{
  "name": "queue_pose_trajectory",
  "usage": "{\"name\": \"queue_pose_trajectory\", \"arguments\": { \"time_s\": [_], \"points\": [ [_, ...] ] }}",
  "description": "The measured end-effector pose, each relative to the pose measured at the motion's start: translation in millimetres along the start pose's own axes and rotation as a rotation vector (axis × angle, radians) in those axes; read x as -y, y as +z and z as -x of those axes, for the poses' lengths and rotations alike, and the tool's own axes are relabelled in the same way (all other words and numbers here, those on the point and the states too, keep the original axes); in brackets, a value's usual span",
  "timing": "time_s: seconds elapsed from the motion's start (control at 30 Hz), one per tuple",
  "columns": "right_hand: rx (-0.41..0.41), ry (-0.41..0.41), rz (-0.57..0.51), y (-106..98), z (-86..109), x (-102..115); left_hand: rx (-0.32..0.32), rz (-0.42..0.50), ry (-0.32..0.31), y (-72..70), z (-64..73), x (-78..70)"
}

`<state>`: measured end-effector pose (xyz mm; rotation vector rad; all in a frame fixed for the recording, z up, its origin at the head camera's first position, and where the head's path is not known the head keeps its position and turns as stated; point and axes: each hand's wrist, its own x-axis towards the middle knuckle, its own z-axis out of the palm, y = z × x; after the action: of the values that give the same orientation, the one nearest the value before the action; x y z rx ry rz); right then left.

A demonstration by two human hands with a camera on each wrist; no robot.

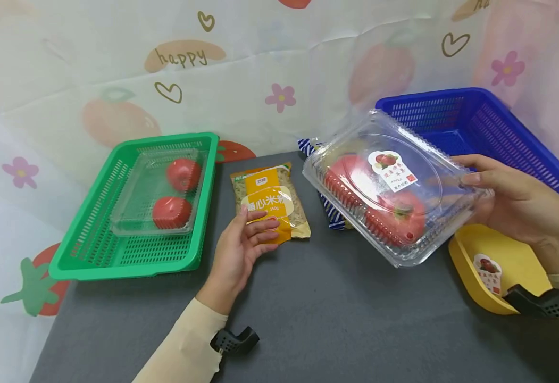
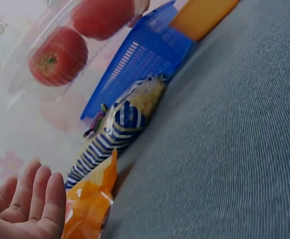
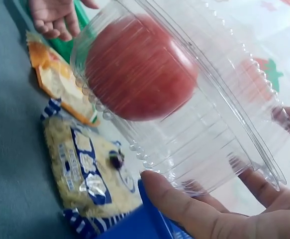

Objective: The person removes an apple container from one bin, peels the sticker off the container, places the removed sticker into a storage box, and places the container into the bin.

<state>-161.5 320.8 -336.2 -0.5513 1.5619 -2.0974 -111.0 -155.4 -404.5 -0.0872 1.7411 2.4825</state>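
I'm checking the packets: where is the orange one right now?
In the head view, the orange packet lies right of the green basket, left of the blue-striped packet, partly behind the left hand.

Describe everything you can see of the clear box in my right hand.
The clear box looks like thin, see-through plastic, with ribbed walls, a scalloped rim and a lid that lies over it; whether it is latched I can't tell. A white sticker on top shows red fruit and writing. Inside, two round red fruits sit at the end away from your right hand, which grips the other end. The box is tilted and held above the table, partly hiding a striped bag.
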Motion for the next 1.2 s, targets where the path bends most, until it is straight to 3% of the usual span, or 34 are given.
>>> {"name": "queue_pose_trajectory", "arguments": {
  "time_s": [0.13, 0.27, 0.57, 0.83, 1.2],
  "points": [
    [0.000, 0.020, -0.014, 10, -0.5, 0, 0.005, -0.019, 0.012, -7.9, 3.6, -3.2],
    [0.018, 0.046, 0.039, 22, -1.6, -4, 0.011, -0.038, 0.017, -14.7, 6.9, -5.9],
    [0.163, 0.137, 0.112, 52, -11.3, -29, 0.006, -0.065, 0.005, -26.8, 11.9, -7.3],
    [0.273, 0.202, 0.067, 79, -24.0, -53, 0.027, -0.094, -0.025, -35.5, 16.5, -8.2],
    [0.260, 0.294, 0.059, 101, -40.0, -76, 0.026, -0.130, -0.007, -42.3, 13.0, -3.6]
  ]
}}
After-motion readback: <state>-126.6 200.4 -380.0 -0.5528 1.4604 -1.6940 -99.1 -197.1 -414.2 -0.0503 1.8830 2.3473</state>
